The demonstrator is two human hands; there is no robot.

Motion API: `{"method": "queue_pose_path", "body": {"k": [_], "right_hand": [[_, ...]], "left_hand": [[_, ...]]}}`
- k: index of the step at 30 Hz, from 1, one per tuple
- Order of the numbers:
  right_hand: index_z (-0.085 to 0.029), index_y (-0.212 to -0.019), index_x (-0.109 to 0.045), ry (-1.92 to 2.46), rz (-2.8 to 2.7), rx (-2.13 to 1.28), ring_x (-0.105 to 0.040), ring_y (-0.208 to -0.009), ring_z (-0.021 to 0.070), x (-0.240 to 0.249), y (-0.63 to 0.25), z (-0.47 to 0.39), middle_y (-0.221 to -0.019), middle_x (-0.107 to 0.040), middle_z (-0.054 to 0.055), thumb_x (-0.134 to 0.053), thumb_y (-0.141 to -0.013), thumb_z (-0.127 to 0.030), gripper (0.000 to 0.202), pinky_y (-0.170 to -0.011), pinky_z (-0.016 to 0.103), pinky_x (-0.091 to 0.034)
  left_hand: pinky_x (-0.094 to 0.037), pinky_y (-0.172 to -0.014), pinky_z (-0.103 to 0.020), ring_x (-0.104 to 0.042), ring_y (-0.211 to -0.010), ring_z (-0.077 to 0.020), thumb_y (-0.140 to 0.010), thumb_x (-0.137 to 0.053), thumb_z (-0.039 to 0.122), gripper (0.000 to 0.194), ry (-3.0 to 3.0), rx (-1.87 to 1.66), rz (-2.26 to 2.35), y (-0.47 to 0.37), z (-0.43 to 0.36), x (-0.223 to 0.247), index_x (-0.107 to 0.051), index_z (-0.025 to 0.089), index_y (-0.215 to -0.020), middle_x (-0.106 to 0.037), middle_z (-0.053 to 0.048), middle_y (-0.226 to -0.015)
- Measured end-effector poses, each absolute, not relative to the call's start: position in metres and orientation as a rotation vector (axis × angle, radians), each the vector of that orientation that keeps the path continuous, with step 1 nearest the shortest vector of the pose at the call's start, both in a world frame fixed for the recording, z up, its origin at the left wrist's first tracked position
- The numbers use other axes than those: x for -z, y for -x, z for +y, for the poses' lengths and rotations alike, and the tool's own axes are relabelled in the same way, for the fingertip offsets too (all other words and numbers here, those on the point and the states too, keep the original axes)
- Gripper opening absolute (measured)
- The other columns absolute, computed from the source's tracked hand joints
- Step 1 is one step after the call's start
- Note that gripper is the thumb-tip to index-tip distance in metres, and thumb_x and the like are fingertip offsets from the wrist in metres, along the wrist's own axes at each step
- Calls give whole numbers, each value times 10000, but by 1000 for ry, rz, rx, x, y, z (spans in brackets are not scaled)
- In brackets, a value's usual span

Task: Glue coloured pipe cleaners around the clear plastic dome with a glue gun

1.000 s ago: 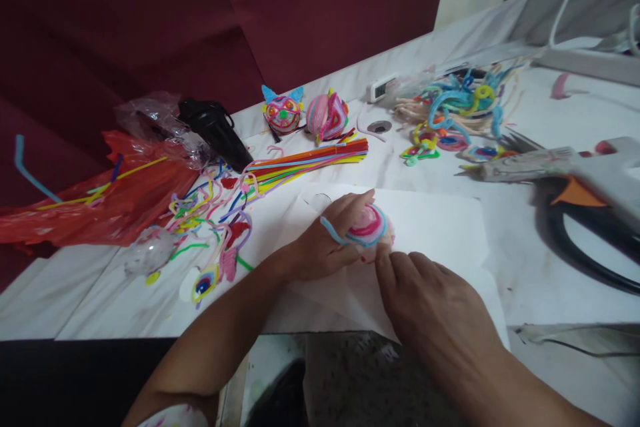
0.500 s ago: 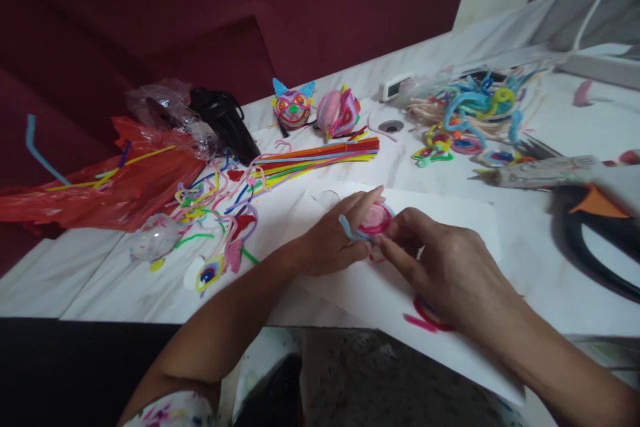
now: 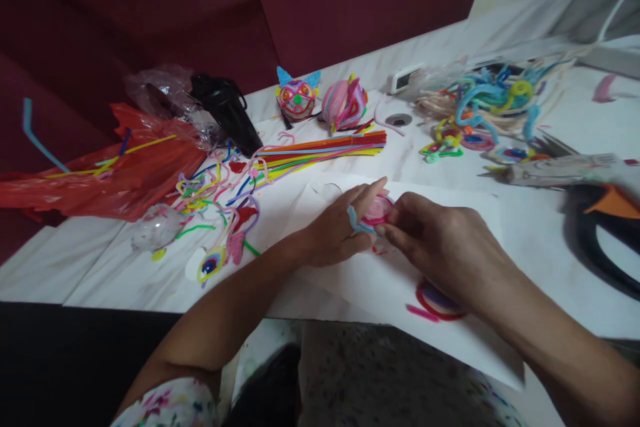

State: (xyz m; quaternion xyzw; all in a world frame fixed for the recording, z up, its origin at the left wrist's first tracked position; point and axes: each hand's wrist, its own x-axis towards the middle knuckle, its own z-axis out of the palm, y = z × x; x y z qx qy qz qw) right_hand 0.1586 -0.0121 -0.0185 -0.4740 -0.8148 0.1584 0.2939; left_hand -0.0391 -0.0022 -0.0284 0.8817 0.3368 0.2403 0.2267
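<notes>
A pink coil (image 3: 377, 209) with a darker pink rim and a light blue strip (image 3: 356, 221) along its lower left edge is between my two hands, above white paper (image 3: 345, 293). My left hand (image 3: 340, 223) grips the coil from the left, fingers pointing up and right. On the right side, my right hand (image 3: 435, 233) pinches the coil's edge and the blue strip between thumb and forefinger. A red and purple coil (image 3: 437, 300) lies on the paper below my right hand, beside a short pink piece (image 3: 423, 313).
Colourful stems (image 3: 320, 157) lie behind my hands, with two decorated balls (image 3: 297, 99) farther back. Left are a red plastic bag (image 3: 145, 180), a black bottle (image 3: 227, 113) and a clear ball (image 3: 157, 227). Scissors (image 3: 590, 240) and a glue gun (image 3: 555, 170) lie right.
The view has shifted a little. The blue strip's free end now stands more upright near my left fingers, and my right fingers are closer together at the coil's edge. More of the red and purple coil shows.
</notes>
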Motion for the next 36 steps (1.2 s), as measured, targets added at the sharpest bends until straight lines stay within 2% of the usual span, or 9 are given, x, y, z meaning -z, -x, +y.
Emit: {"method": "queue_pose_path", "body": {"k": [7, 13, 16, 18, 21, 26, 30, 32, 36], "right_hand": [[-228, -789, -614, 1163, -2007, -586, -521, -464, 112, 17, -174, -24, -592, -607, -39, -504, -873, -361, 192, -469, 235, -365], [-189, -961, -636, 969, -2098, -273, -601, -684, 152, 23, -171, -46, -781, -623, 24, -459, -927, -234, 186, -587, 251, -452], [-161, -1032, -639, 888, -2190, -68, -586, -710, 176, 25, -167, -52, -831, -613, 61, -424, -943, -188, 234, -556, 265, -454], [-141, -1047, -635, 858, -2231, -19, -583, -707, 183, 26, -168, -55, -831, -606, 69, -403, -943, -163, 255, -539, 270, -459], [-132, -1054, -614, 861, -2236, -60, -597, -770, 174, 26, -181, -59, -892, -608, 79, -424, -941, -148, 222, -621, 272, -497], [-180, -1009, -611, 1130, -2095, 229, -612, -808, 141, 21, -232, -54, -928, -633, 61, -523, -919, -146, 130, -679, 232, -483], [-183, -1041, -632, 1603, -2009, 587, -611, -861, 238, 19, -290, -41, -938, -654, 101, -532, -914, -278, 188, -704, 325, -490], [-172, -1093, -618, 1856, -1992, 576, -600, -893, 297, 23, -315, -35, -996, -645, 131, -472, -909, -377, 312, -739, 400, -493], [-190, -1141, -589, 2024, -2009, 464, -623, -893, 310, 36, -340, -18, -1030, -645, 132, -430, -879, -441, 396, -713, 406, -498]], "left_hand": [[-288, -1120, -508, -367, -1330, -320, -839, -490, 382, 799, -2422, -676, 940, 38, -1, 29, -99, 169, -1502, -390, -168, -1431], [-280, -1130, -497, -358, -1338, -316, -855, -489, 340, 755, -2380, -655, 946, 37, -8, 17, -134, 161, -1497, -381, -175, -1427], [-283, -1132, -490, -351, -1348, -310, -861, -487, 320, 758, -2387, -649, 944, 37, -9, 17, -113, 163, -1501, -369, -176, -1441], [-279, -1135, -495, -339, -1358, -307, -870, -482, 319, 759, -2402, -648, 948, 38, -8, 18, -90, 181, -1506, -359, -166, -1455], [-259, -1149, -502, -305, -1382, -309, -894, -480, 346, 754, -2411, -629, 936, 41, -8, 19, -69, 201, -1511, -323, -162, -1486], [-212, -1174, -516, -241, -1422, -320, -925, -477, 326, 726, -2410, -606, 922, 48, -9, 22, -64, 259, -1519, -252, -127, -1542], [-209, -1175, -547, -212, -1432, -334, -925, -479, 340, 731, -2382, -603, 952, 53, -6, 26, -60, 280, -1520, -202, -88, -1572], [-207, -1177, -548, -194, -1440, -328, -939, -452, 337, 710, -2377, -561, 977, 53, -7, 25, -45, 294, -1519, -165, -70, -1586], [-205, -1182, -542, -193, -1444, -322, -953, -425, 353, 694, -2387, -528, 990, 52, -8, 20, -18, 323, -1514, -145, -50, -1592]]}}
